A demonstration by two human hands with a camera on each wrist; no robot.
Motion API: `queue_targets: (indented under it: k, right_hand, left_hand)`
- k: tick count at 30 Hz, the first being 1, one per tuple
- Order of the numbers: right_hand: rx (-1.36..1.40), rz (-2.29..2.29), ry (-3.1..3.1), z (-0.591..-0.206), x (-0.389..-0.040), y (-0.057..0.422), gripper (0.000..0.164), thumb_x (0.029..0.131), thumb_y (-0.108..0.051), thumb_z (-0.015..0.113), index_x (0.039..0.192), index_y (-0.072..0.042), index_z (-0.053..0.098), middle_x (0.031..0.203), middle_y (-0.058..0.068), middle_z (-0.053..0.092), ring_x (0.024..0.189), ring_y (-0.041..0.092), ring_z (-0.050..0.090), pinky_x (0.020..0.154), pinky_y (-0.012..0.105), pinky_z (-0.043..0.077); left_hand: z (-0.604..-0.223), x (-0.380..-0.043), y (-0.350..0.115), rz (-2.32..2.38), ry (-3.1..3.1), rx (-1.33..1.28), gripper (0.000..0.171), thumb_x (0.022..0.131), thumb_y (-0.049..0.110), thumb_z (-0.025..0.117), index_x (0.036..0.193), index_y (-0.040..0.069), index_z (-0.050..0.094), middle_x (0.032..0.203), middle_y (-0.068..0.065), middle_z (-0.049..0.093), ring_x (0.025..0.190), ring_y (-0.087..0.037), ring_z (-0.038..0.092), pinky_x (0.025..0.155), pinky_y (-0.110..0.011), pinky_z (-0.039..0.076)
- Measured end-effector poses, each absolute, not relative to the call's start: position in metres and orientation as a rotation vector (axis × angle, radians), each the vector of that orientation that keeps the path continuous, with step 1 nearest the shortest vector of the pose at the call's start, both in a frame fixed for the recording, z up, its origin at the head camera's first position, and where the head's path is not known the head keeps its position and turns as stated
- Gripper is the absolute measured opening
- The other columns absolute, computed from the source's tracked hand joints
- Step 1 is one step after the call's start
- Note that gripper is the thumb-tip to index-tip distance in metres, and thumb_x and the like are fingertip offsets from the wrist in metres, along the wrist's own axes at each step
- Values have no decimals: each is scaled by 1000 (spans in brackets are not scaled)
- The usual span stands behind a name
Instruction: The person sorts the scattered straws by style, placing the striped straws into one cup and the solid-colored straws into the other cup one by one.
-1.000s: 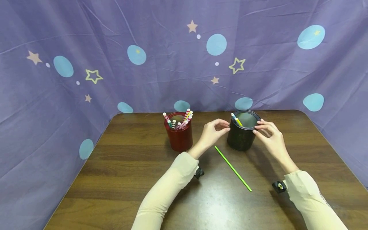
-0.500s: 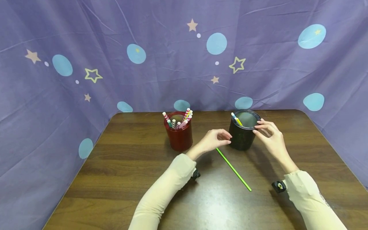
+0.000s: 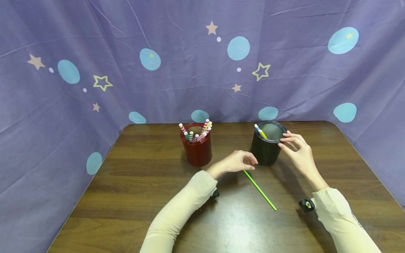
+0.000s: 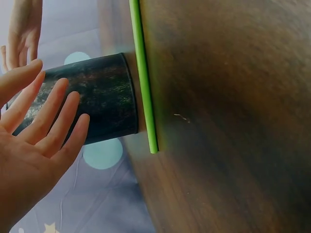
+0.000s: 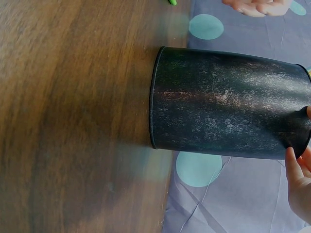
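A black can stands upright on the wooden table, with a blue straw and a yellow one poking out of its mouth. My right hand holds the can by its rim, thumb on the outer wall. Beside the can's lower left side, my left hand hovers over the far end of a green straw lying on the table. In the left wrist view the fingers are spread and hold nothing; the green straw lies apart from them.
To the left stands a red can with several striped paper straws in it. Behind the brown table hangs a purple curtain with stars and blue spots.
My left hand has gone from beside the black can's rim down toward the tabletop, now covering the green straw's far end in the head view. The right hand has stayed at the rim.
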State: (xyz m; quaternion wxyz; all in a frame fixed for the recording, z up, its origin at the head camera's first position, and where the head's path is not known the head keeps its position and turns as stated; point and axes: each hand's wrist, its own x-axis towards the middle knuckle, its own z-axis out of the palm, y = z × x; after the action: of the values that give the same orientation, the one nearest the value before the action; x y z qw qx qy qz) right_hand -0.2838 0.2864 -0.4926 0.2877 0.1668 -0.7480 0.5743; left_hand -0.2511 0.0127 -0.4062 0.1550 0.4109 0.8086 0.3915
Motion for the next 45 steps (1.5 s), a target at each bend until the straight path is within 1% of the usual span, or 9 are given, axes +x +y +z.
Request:
queue_targets:
  k: [8, 14, 18, 24, 31, 34, 37, 42, 45]
  right_hand:
    - [446, 1545, -1993, -493, -284, 287, 24, 73, -4, 71, 96, -9, 67, 114, 6, 55, 121, 21, 41, 93, 23, 42]
    - [441, 1553, -1994, -491, -282, 285, 24, 73, -3, 70, 96, -7, 66, 114, 8, 54, 121, 21, 41, 93, 22, 42]
    - [435, 1556, -1992, -491, -282, 285, 24, 73, -2, 70, 97, -5, 66, 114, 9, 54, 120, 22, 41, 93, 22, 42]
    - [450, 1558, -1985, -490, -281, 285, 24, 74, -1, 69, 97, -4, 66, 114, 9, 54, 121, 20, 41, 93, 20, 42]
    - [492, 1739, -1913, -436, -242, 256, 18, 75, 2, 67, 93, 4, 64, 110, 10, 55, 121, 18, 41, 93, 17, 40]
    - [446, 1652, -1969, -422, -233, 247, 18, 75, -1, 68, 91, 5, 63, 108, 8, 54, 120, 18, 42, 91, 15, 41]
    - [449, 1650, -1971, -427, -237, 251, 18, 76, -1, 67, 92, 5, 63, 109, 8, 54, 120, 18, 42, 91, 15, 41]
    - [479, 1671, -1958, -456, -258, 268, 21, 74, -1, 69, 94, -1, 66, 112, 7, 55, 122, 17, 40, 94, 17, 40]
    - [500, 1722, -1927, -464, -263, 273, 23, 72, 2, 69, 94, 0, 66, 113, 9, 54, 123, 18, 38, 95, 18, 38]
  left_hand:
    - [-410, -250, 13, 908, 2318, 1264, 24, 77, 6, 66, 99, 0, 62, 93, -11, 66, 83, -10, 60, 77, -16, 48]
    - [-415, -250, 13, 837, 2307, 1305, 24, 77, 8, 68, 100, 2, 63, 95, -8, 66, 86, -10, 61, 79, -18, 48]
    - [-417, -249, 14, 792, 2303, 1325, 25, 76, 8, 68, 100, 3, 63, 96, -7, 66, 88, -12, 61, 80, -19, 47]
    - [-421, -249, 18, 739, 2285, 1324, 26, 75, 6, 69, 101, 3, 63, 97, -6, 66, 89, -10, 61, 80, -15, 46]
    - [-424, -249, 21, 687, 2293, 1309, 27, 74, 6, 70, 100, 5, 63, 97, -3, 66, 90, -6, 60, 80, -12, 45]
    - [-425, -248, 22, 647, 2307, 1299, 27, 74, 7, 70, 100, 6, 64, 97, -1, 66, 91, -4, 59, 80, -11, 44]
    - [-425, -247, 25, 612, 2322, 1292, 27, 73, 6, 71, 99, 7, 64, 96, 0, 66, 91, -4, 59, 80, -10, 44]
    - [-427, -246, 28, 544, 2346, 1316, 25, 71, 6, 71, 96, 8, 65, 93, 1, 66, 89, -7, 58, 76, -7, 42]
    - [-430, -247, 29, 512, 2353, 1335, 25, 70, 6, 72, 94, 9, 66, 92, 1, 65, 88, -7, 57, 73, -6, 40]
